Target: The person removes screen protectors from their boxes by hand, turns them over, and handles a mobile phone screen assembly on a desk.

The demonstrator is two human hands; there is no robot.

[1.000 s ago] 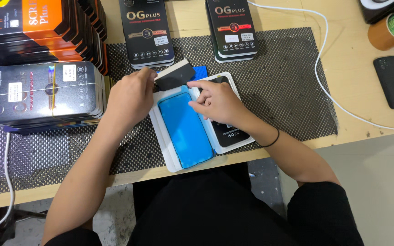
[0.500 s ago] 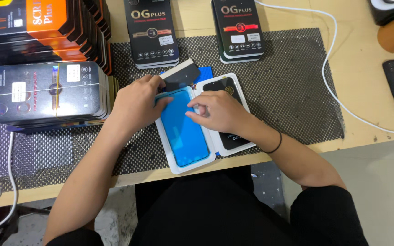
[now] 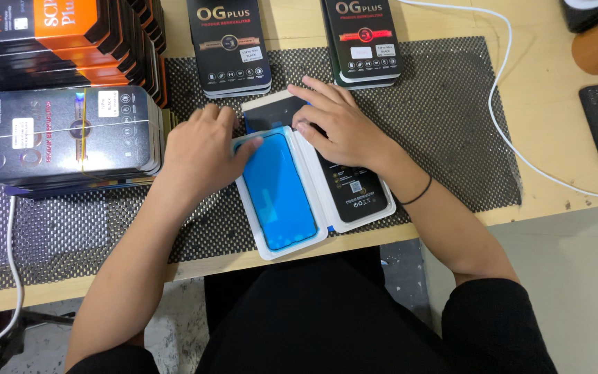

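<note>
A pale wooden table stands over grey floor.

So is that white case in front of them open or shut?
Open. The white case lies spread flat on the mesh mat, blue sheet showing in its left half, left hand and right hand at its top edge.

head view | worn high, facing steeply down (near) | desk fills frame
</note>
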